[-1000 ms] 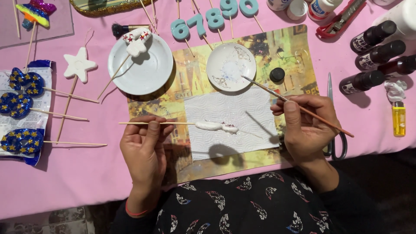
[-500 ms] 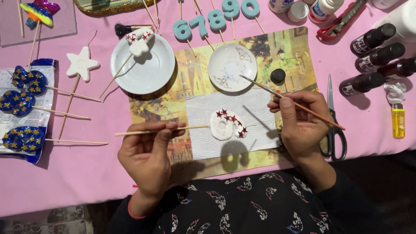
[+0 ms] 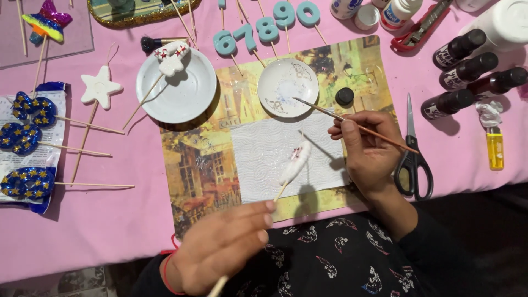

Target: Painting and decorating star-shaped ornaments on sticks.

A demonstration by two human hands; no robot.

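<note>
My left hand grips a wooden skewer near the table's front edge; its far end carries a white clay shape with small red marks, raised over the white paper towel. My right hand pinches a thin paintbrush, whose tip reaches onto a small white dish with faint paint smears. A black bottle cap lies just right of that dish. Both hands work above a picture placemat.
A white plate holds another white skewered shape. Teal number shapes on sticks lie behind. Blue starred pieces, a white star, scissors, dark paint bottles and a yellow lighter lie on the pink tablecloth.
My left hand has drawn back toward me and turned the skewer from lying sideways to pointing away, so the white shape now shows edge-on. The right hand has barely shifted.
</note>
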